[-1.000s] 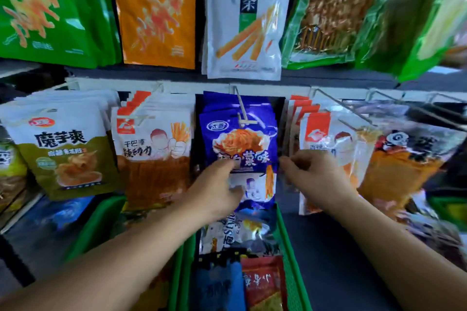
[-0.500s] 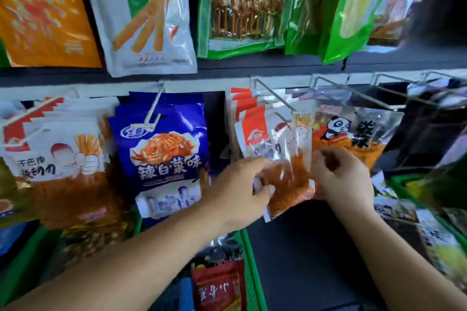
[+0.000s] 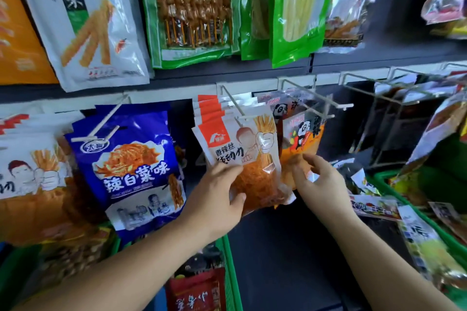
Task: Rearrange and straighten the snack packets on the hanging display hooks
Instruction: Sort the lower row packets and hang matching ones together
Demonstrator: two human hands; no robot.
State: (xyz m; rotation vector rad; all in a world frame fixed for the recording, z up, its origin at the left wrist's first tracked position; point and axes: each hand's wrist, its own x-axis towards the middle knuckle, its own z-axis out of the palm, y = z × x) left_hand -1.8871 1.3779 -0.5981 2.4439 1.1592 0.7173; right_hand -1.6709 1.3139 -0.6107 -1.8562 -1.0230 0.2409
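Several red-and-white spicy strip packets hang in one stack on the middle hook, and our left hand pinches the front one at its lower left edge, thumb in front. Our right hand is half open and grips nothing, its fingertips near the orange panda packets just beside. To do this well, we should press the stack square against the hook and keep the panda row apart from it.

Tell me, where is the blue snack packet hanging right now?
The blue snack packet hangs on a hook left of centre in the head view, just left of the left hand and the white-and-orange packet it grips.
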